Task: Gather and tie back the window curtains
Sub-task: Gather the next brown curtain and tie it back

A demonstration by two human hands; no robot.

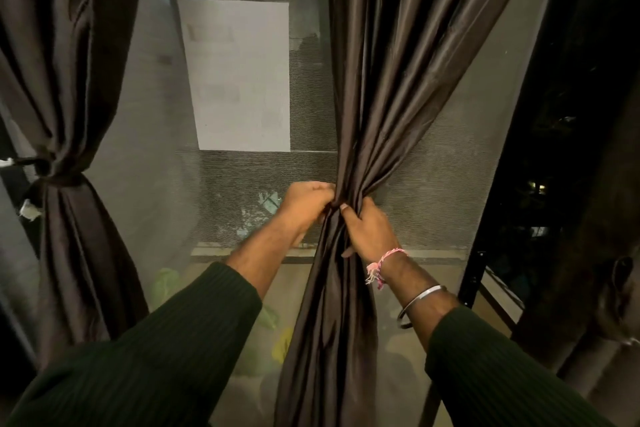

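Observation:
A dark brown satin curtain (391,80) hangs down the middle of the view, bunched into a narrow waist at mid height. My left hand (306,203) grips the bunch from the left, fingers curled into the folds. My right hand (369,229) grips the same bunch from the right just below, thumb across the front. A second dark curtain (65,62) hangs at the far left, cinched by a dark tie-back band (60,178). No loose tie is visible near the middle curtain.
Behind the curtains is a mesh window screen (242,184) with a pale building outside. A black window frame (509,184) slants down the right side. A dark hook-like fitting (620,274) shows at the far right. Green sleeves cover both forearms.

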